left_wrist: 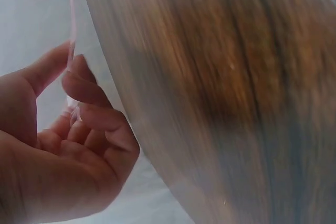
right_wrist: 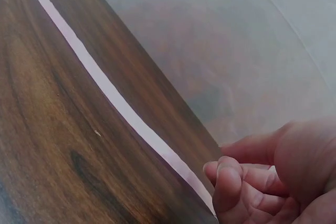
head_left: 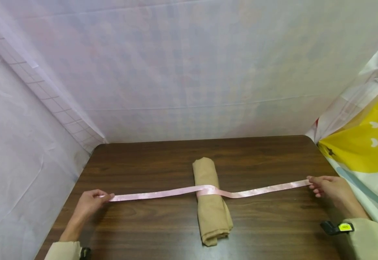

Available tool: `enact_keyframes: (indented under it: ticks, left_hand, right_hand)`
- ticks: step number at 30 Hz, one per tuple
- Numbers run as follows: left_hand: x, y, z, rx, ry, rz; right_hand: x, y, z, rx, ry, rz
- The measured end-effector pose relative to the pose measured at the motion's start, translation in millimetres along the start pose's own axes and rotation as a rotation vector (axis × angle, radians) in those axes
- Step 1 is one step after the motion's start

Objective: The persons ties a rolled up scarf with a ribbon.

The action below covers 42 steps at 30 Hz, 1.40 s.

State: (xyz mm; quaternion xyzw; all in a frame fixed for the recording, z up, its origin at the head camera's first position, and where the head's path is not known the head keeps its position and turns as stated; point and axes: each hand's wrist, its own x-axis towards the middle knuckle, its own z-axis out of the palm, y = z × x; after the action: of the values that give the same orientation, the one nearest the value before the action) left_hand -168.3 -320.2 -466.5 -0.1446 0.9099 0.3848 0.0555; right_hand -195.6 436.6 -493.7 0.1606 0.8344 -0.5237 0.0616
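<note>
A rolled tan cloth [head_left: 209, 215] lies lengthwise on the brown wooden table, pointing away from me. Round its middle passes a shiny pink ribbon [head_left: 156, 194], crossed over on top, with one tail stretching out to each side. My left hand [head_left: 89, 205] pinches the left tail between thumb and fingers; the left wrist view shows the ribbon [left_wrist: 72, 9] rising from that pinch. At the right, my right hand [head_left: 333, 189] pinches the other tail near its end. In the right wrist view the ribbon [right_wrist: 113, 95] runs up to the fingers [right_wrist: 228, 182].
The wooden table [head_left: 150, 159] has rounded far corners. White sheeting [head_left: 189, 72] hangs behind it and along the left side. On the right hangs a cloth with a yellow print [head_left: 367, 144]. A dark strap with a yellow label [head_left: 344, 227] sits at my right wrist.
</note>
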Motion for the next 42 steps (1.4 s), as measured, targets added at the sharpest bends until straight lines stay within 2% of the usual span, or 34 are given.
enact_keyframes:
  ticks: [4, 8, 13, 18, 21, 24, 29, 36, 42]
  left_hand:
    - [-1.8, -0.2, -1.9, 0.063, 0.003, 0.004]
    - [-3.1, 8.0, 0.0, 0.071, 0.007, 0.035]
    - [-3.9, 25.7, 9.3, 0.076, 0.013, 0.127]
    - [-1.9, 51.1, 28.8, 0.048, -0.003, 0.236]
    - [1.4, 69.1, 43.8, 0.014, -0.05, 0.317]
    - [4.5, 86.4, 59.1, -0.01, -0.125, 0.401]
    - [7.3, 112.7, 81.1, -0.043, -0.247, 0.5]
    - [13.8, 139.7, 109.6, -0.067, -0.36, 0.576]
    - [16.6, 153.5, 136.7, 0.005, -0.476, 0.594]
  right_hand:
    - [1.1, -1, 1, 0.035, -0.035, -0.02]
    - [0.5, -7, 6, 0.039, -0.038, -0.05]
    - [-0.3, -21, 18, -0.001, -0.031, -0.106]
    - [-0.6, -38, 33, -0.09, -0.052, -0.194]
    - [0.1, -48, 45, -0.134, -0.09, -0.223]
    - [1.1, -56, 59, -0.163, -0.138, -0.27]
    - [2.0, -67, 82, -0.134, -0.221, -0.408]
    - [2.6, -83, 112, -0.141, -0.362, -0.562]
    - [-0.2, -94, 146, -0.216, -0.516, -0.726]
